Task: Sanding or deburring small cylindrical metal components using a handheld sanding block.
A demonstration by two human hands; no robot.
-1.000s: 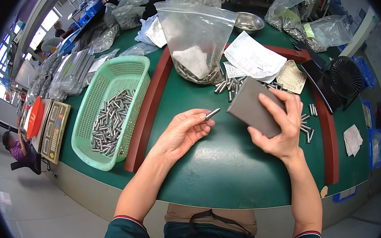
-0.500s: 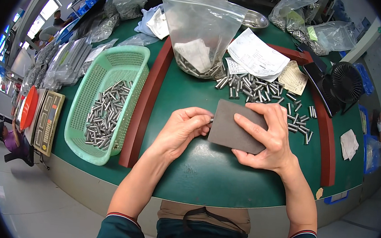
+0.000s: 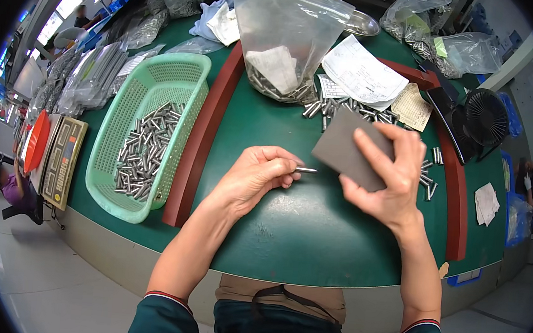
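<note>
Between thumb and fingers, my left hand (image 3: 266,169) pinches a small metal pin (image 3: 306,170) whose end sticks out to the right. My right hand (image 3: 395,178) grips a flat dark-grey square pad (image 3: 352,147), tilted above the green table and apart from the pin. Behind the pad lies a heap of similar metal pins (image 3: 313,109), partly hidden by it and by my right hand. Further pins (image 3: 427,180) lie right of that hand. To my left, a light-green plastic basket (image 3: 97,171) contains many pins (image 3: 151,147).
Dark-red bars (image 3: 197,148) frame the work area. At the back stand a clear bag of pins (image 3: 290,42), papers (image 3: 363,70) and a metal bowl (image 3: 362,24). A black fan (image 3: 486,116) is at right, a scale (image 3: 64,161) at far left. People are in the background.
My right hand has lifted the pad up and to the right, off the pin. More of the pin shows in my left hand, which has stayed nearly in place.
</note>
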